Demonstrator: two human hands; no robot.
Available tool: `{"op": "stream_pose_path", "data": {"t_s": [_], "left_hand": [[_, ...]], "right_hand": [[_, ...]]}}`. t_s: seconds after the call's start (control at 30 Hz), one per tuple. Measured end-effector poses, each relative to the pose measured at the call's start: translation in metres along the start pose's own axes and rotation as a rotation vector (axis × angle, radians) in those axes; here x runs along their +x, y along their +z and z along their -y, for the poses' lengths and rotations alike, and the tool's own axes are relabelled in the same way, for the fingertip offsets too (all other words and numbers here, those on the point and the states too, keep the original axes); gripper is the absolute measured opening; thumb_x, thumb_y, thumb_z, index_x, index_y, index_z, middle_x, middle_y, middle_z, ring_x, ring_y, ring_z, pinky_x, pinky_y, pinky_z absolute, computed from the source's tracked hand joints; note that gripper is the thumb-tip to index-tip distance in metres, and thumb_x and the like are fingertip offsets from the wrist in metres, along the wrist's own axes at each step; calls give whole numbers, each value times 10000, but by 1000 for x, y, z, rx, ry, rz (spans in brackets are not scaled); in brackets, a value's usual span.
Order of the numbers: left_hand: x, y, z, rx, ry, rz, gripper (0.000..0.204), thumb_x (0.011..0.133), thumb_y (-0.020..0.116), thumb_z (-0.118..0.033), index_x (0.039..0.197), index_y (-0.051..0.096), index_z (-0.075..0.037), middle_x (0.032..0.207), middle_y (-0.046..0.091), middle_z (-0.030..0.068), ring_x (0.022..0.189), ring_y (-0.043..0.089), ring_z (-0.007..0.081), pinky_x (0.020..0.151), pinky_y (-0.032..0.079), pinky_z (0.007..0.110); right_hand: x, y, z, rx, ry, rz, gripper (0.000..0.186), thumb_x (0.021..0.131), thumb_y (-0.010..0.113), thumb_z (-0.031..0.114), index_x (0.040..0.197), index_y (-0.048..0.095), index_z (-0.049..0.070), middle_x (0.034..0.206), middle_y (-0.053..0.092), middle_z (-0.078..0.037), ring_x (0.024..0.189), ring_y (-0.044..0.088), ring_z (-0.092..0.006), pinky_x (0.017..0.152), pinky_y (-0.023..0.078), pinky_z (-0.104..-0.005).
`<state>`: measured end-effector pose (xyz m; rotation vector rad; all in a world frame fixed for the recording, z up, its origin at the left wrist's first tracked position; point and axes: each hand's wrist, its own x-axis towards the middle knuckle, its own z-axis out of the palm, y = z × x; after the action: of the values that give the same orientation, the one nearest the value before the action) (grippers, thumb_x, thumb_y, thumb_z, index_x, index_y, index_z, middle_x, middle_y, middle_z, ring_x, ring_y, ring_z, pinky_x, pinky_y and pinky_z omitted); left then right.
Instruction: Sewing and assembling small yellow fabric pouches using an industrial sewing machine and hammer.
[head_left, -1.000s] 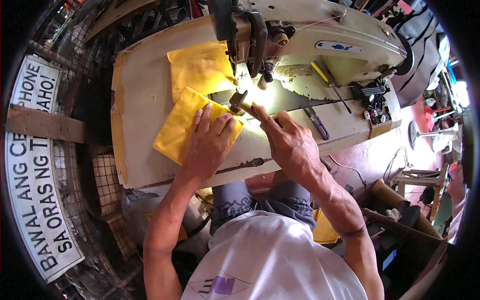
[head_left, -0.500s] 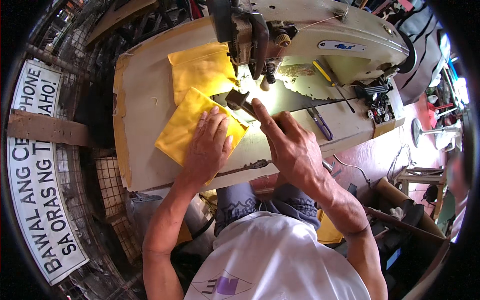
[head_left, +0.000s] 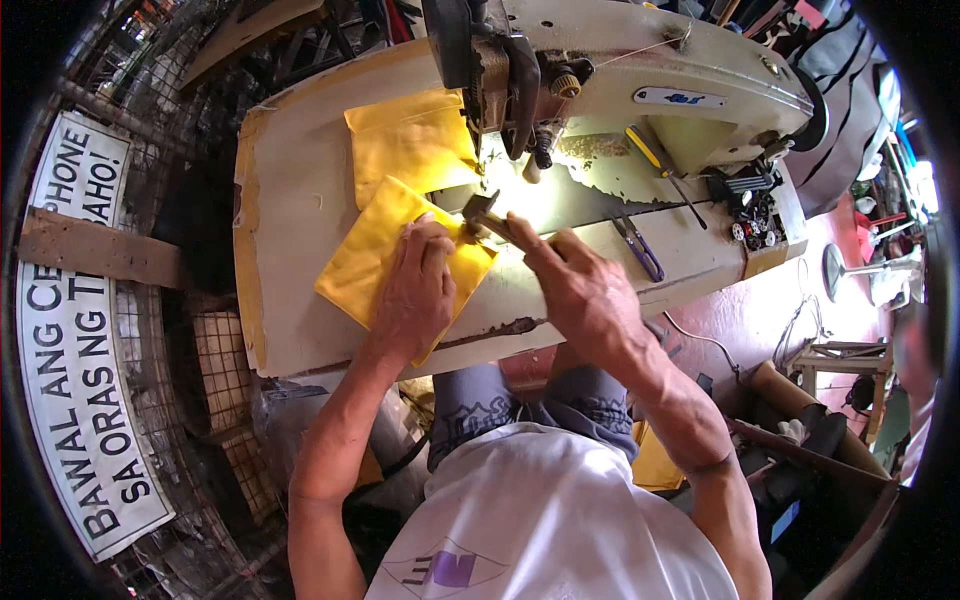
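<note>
A folded yellow fabric piece point(head_left: 365, 255) lies slanted on the sewing table. My left hand point(head_left: 415, 290) presses on it, its fingers bent and drawn together near the upper edge. My right hand point(head_left: 590, 295) is closed around the handle of a hammer point(head_left: 483, 212). The dark hammer head is at the right edge of the fabric, close to my left fingertips; whether it touches the fabric I cannot tell. A second yellow fabric piece point(head_left: 405, 140) lies behind the first, reaching toward the needle area of the sewing machine point(head_left: 620, 75).
Purple-handled thread snips point(head_left: 638, 248) and a yellow-handled screwdriver point(head_left: 655, 155) lie right of my right hand. Bobbins and small metal parts point(head_left: 755, 215) sit at the table's right end. The worn table point(head_left: 290, 220) has a chipped front edge. A wire mesh wall with a sign point(head_left: 90, 340) stands left.
The hammer head has shifted slightly right and down, closer to the fabric's edge. My left fingers, flatter before, are now more bent. The view has shifted a little.
</note>
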<state>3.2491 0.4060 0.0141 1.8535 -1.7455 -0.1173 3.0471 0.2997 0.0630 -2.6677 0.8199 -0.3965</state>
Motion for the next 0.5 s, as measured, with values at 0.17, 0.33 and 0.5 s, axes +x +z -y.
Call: {"op": "stream_pose_path", "data": {"t_s": [0.17, 0.33, 0.5], "left_hand": [[-13, -22, -13, 468, -141, 28, 439, 1001, 532, -286, 1321, 546, 14, 1189, 529, 201, 1212, 515, 387, 1040, 416, 477], [-6, -25, 10, 674, -385, 50, 566, 925, 631, -453, 1254, 600, 6, 1068, 526, 164, 973, 559, 326, 856, 463, 455], [5, -21, 10, 380, 11, -110, 418, 893, 690, -166, 1261, 593, 5, 1269, 526, 164, 1201, 510, 330, 1004, 435, 456]], "right_hand": [[-42, -31, -42, 58, 73, -275, 488, 900, 656, 92, 1377, 586, 166, 929, 634, -98, 762, 657, -299, 623, 547, -414], [-31, -38, -105, -275, 198, -349, 401, 921, 650, 136, 1321, 619, 143, 985, 616, -118, 935, 616, -303, 785, 517, -422], [-12, -21, -143, -386, 176, -337, 365, 916, 655, 151, 1281, 639, 132, 1044, 618, -108, 964, 611, -299, 840, 502, -416]]}}
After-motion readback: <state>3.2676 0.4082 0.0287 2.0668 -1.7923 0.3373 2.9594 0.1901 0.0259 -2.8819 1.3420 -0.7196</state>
